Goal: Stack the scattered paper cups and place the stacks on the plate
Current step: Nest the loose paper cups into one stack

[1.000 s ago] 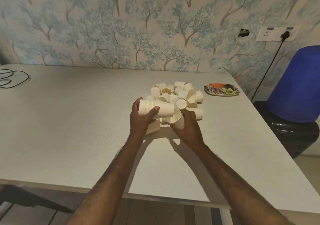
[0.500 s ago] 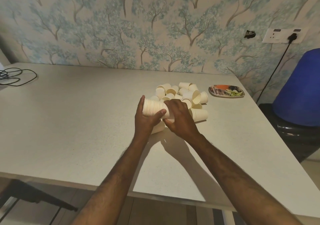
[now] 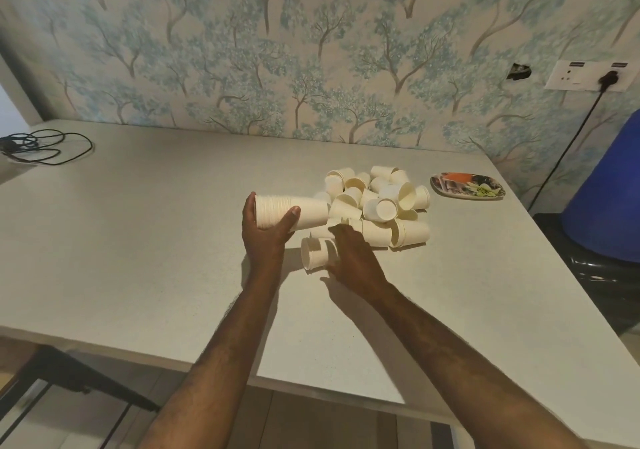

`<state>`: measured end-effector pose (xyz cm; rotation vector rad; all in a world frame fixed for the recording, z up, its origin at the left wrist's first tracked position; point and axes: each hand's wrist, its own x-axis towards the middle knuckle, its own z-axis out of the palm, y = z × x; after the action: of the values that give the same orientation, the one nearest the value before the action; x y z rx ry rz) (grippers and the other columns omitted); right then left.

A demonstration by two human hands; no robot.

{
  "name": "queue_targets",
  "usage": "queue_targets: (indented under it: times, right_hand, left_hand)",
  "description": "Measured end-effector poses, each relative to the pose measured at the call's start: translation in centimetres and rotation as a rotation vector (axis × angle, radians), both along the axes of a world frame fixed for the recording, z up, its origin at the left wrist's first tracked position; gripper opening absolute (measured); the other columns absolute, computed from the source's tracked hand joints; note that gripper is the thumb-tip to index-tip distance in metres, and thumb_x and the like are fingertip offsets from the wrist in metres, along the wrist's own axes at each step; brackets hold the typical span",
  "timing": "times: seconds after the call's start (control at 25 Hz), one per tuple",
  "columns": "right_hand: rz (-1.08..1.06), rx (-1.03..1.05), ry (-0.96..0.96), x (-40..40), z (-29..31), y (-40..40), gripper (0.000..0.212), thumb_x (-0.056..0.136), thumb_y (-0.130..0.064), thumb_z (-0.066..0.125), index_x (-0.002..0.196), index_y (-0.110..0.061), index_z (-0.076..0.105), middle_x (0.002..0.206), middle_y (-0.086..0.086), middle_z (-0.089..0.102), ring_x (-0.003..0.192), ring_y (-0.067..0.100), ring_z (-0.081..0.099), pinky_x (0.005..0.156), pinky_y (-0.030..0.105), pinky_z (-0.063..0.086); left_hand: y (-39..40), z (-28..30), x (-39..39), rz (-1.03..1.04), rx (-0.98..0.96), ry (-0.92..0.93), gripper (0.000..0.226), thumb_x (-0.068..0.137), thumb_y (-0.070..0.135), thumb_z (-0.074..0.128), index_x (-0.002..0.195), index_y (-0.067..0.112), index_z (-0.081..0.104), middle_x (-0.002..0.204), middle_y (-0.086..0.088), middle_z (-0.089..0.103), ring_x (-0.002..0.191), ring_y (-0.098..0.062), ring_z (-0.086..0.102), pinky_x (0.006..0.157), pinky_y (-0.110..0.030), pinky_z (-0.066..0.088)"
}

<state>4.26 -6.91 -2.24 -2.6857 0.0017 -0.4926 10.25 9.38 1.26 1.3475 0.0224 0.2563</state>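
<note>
Both forearms reach out over the table [image 3: 138, 240]. The right hand [image 3: 349, 258], palm down, curls its fingers round one cup [image 3: 317, 254] lying on its side at the near edge of the pile [image 3: 377, 202]. The left hand [image 3: 265, 237] grips one sideways stack [image 3: 291, 212], thumb across its front, just left of the pile. Beyond lie roughly twenty loose cups, too jumbled to count exactly. One plate [image 3: 467, 186] sits farther right, bare of cups.
</note>
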Motion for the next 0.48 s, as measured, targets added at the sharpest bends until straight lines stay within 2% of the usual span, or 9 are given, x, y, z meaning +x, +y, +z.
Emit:
queue_targets:
  times: [0.12, 0.24, 0.36, 0.48]
  right_hand:
    - [0.125, -0.203, -0.003, 0.4, -1.2, 0.7, 0.071, 0.079, -0.021, 0.078, 0.142, -0.009, 0.049, 0.145, 0.011, 0.052, 0.131, 0.031, 0.050, 0.103, 0.048, 0.047]
    - [0.154, -0.316, -0.002, 0.9, -1.7, 1.0, 0.066, 0.087, -0.027, 0.071, 0.146, -0.014, 0.046, 0.146, 0.005, 0.051, 0.133, 0.025, 0.048, 0.103, 0.043, 0.046]
    - [0.120, -0.316, 0.000, 1.2, -1.9, 1.1, 0.065, 0.084, -0.026, 0.074, 0.142, -0.011, 0.049, 0.138, 0.009, 0.057, 0.126, 0.028, 0.054, 0.097, 0.044, 0.048]
    - [0.081, -0.201, 0.025, 1.0, -2.0, 0.8, 0.073, 0.076, -0.032, 0.082, 0.139, -0.012, 0.051, 0.134, 0.009, 0.057, 0.121, 0.029, 0.056, 0.096, 0.044, 0.051]
  left_hand:
    - [0.7, -0.1, 0.1, 0.040, 0.011, 0.005, 0.090, 0.077, 0.025, 0.089, 0.152, 0.027, 0.039, 0.146, -0.005, 0.047, 0.128, -0.027, 0.053, 0.088, -0.045, 0.062]
    - [0.9, -0.2, 0.0, 0.054, 0.018, -0.003, 0.089, 0.078, 0.024, 0.088, 0.152, 0.027, 0.039, 0.146, -0.004, 0.047, 0.129, -0.026, 0.053, 0.084, -0.037, 0.062]
    - [1.1, -0.3, 0.0, 0.051, 0.011, 0.007, 0.089, 0.077, 0.024, 0.089, 0.151, 0.026, 0.039, 0.146, -0.006, 0.047, 0.130, -0.028, 0.053, 0.088, -0.046, 0.062]
    - [1.5, -0.5, 0.1, 0.049, 0.022, 0.027, 0.089, 0.078, 0.023, 0.088, 0.151, 0.025, 0.039, 0.146, -0.007, 0.048, 0.129, -0.029, 0.053, 0.091, -0.054, 0.060]
